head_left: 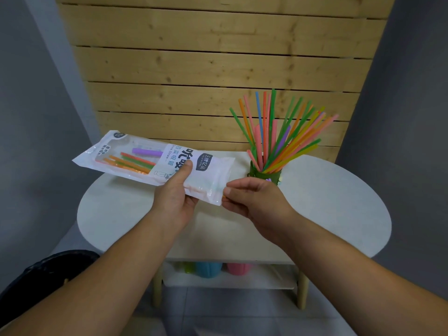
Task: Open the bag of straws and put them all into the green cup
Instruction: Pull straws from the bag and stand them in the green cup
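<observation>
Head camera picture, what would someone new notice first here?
Probably the fan of bright straws standing in the green cup at the far right of the white table. Next, the straw bag held above the table: the left hand grips its middle, the right hand pinches its near end. A few straws remain inside.

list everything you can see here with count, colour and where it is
straw bag: one, white and clear, held above the table's left side
straws in bag: a few, orange, green, red, purple
green cup: one, back of the table, right of centre
straws in cup: many, mixed colours, fanned out
table: one, white, round-edged
cups on lower shelf: blurred; blue, pink, perhaps green
wood slat wall: behind the table
left hand: grips the bag
right hand: pinches at the bag's open end
</observation>
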`<action>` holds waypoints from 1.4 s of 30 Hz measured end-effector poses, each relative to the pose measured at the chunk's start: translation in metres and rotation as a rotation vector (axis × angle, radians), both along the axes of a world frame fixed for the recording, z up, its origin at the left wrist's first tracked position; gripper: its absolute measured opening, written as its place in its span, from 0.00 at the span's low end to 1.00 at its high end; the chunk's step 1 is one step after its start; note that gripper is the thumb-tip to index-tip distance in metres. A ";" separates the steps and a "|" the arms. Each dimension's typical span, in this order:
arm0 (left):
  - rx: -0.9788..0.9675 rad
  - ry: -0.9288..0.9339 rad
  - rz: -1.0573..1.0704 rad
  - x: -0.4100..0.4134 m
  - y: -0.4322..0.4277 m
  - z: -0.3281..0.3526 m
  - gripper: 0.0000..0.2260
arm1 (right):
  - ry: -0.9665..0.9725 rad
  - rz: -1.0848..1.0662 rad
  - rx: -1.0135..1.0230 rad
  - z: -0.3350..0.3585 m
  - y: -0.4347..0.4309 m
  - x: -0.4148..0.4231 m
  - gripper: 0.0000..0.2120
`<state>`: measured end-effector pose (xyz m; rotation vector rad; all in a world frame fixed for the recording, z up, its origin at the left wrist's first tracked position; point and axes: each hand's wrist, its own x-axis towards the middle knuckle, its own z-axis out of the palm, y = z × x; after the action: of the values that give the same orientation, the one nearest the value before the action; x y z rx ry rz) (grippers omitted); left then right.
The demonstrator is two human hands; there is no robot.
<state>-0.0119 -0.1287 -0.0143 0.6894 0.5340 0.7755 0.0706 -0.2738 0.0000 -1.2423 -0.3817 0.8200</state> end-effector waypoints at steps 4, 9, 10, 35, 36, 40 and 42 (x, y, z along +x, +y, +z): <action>-0.012 -0.002 0.010 -0.001 0.002 0.001 0.19 | 0.013 -0.022 -0.008 0.003 -0.004 0.005 0.04; -0.048 -0.021 0.042 -0.002 0.005 0.004 0.16 | -0.036 -0.114 -0.043 0.006 -0.012 0.018 0.05; -0.052 -0.021 0.044 -0.003 0.005 0.005 0.16 | -0.061 -0.133 -0.050 0.006 -0.014 0.020 0.05; -0.065 -0.032 0.045 -0.001 0.003 0.005 0.17 | -0.227 -0.022 -0.126 0.012 -0.020 0.010 0.01; -0.065 -0.033 0.043 -0.001 0.003 0.005 0.17 | -0.229 -0.045 -0.116 0.011 -0.021 0.012 0.01; -0.064 -0.030 0.029 -0.002 0.004 0.006 0.15 | -0.117 -0.128 -0.047 0.011 -0.023 0.020 0.02; -0.072 -0.033 0.033 -0.003 0.004 0.007 0.15 | -0.002 -0.122 0.004 0.010 -0.023 0.019 0.05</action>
<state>-0.0145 -0.1247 -0.0074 0.6013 0.5425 0.7934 0.0899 -0.2969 0.0101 -1.2506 -0.3059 0.7134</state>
